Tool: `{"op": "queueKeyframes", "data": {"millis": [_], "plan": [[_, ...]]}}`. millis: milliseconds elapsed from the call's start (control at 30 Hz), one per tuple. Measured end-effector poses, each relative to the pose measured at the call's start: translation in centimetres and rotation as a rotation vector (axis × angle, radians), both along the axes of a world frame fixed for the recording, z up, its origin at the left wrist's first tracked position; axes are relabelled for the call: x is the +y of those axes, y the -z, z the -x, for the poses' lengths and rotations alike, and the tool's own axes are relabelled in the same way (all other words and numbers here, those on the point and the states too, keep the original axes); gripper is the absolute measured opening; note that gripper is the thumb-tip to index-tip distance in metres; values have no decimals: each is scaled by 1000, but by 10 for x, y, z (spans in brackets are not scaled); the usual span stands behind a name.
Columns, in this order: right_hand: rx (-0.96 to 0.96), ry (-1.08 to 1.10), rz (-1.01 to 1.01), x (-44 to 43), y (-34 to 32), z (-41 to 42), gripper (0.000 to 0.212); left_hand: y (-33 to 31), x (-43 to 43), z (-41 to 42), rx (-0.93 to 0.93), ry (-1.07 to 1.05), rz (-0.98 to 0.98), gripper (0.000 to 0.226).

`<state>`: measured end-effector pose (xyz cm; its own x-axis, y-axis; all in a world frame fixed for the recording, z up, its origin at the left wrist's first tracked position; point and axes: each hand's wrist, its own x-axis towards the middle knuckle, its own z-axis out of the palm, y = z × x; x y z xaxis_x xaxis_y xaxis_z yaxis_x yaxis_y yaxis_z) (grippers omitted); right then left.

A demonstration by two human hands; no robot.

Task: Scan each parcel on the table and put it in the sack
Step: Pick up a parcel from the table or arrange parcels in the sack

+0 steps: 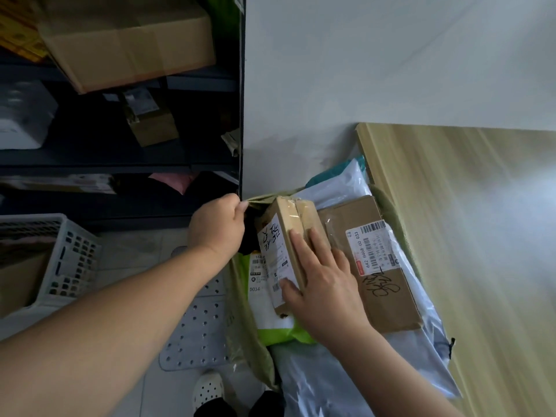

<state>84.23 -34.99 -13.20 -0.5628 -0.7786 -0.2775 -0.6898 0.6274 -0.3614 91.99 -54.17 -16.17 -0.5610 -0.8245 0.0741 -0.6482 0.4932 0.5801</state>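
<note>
I read the left grip (217, 227) as clenched on the sack (240, 299): thumb and fingers pinch the olive rim at the far left corner of the sack mouth and hold it out toward the shelf (120, 168).

The right grip (326, 285) is grasping the box (284, 236). The thumb presses the labelled side face and the fingers lie across the taped top. The box stands on a long edge, tilted, inside the sack mouth at its far left, just beside the left grip.

The sack stands on the floor against the left edge of the table (469, 236). In it, a larger carton (388, 296) lies flat to the right of the box, touching it, label up. White mailers (340, 188) lie under and beyond the carton, and a green mailer (288, 334) with a white label lies under the box.

A white basket (64, 260) sits on the floor at the left, and a perforated mat (195, 329) lies on the floor beside the sack.
</note>
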Motion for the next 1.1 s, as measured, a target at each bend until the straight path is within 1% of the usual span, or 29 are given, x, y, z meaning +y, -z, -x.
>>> {"op": "queueKeyframes", "data": {"millis": [67, 167, 267, 333, 367, 433, 467, 500, 533, 600, 667, 733, 767, 833, 900, 1100], "plan": [[-1, -10, -36, -10, 4, 4, 82, 0, 3, -1, 35, 6, 7, 41], [-26, -50, -117, -34, 6, 10, 80, 2, 5, -4, 37, 17, 20, 41], [-155, -79, -194, -53, -3, 16, 81, 5, 6, -5, -23, 24, 31, 39], [-236, -73, -142, -48, -16, 19, 85, 4, 4, -3, -119, 31, 46, 38], [-219, -54, -75, -41, -25, 20, 89, 3, 2, 0, -173, 35, 58, 36], [-37, 33, 65, -21, -40, 29, 94, -4, -1, 9, -236, 50, 76, 26], [55, 94, 70, -12, -45, 37, 96, -9, -2, 16, -253, 61, 78, 17], [100, 153, 15, -4, -47, 45, 98, -12, -2, 22, -283, 74, 73, 15], [91, 198, -77, 2, -47, 53, 100, -15, -3, 30, -332, 86, 62, 20], [0, 217, -208, 6, -38, 59, 105, -16, -8, 45, -438, 72, 12, 27], [-63, 198, -233, 4, -21, 55, 114, -13, -15, 55, -501, 26, -67, 25], [-66, 182, -260, 3, -1, 49, 124, -9, -21, 56, -472, 15, -75, 22], [-74, 182, -279, 3, 8, 49, 126, -7, -23, 54, -422, 15, -51, 21], [-131, 191, -297, 1, 21, 53, 127, -7, -25, 48, -311, 27, -1, 22], [-203, 192, -292, -5, 30, 62, 129, -7, -26, 44, -239, 42, 41, 23], [-348, 194, -262, -20, 55, 84, 135, -9, -29, 36, -128, 24, 143, 23]]}}
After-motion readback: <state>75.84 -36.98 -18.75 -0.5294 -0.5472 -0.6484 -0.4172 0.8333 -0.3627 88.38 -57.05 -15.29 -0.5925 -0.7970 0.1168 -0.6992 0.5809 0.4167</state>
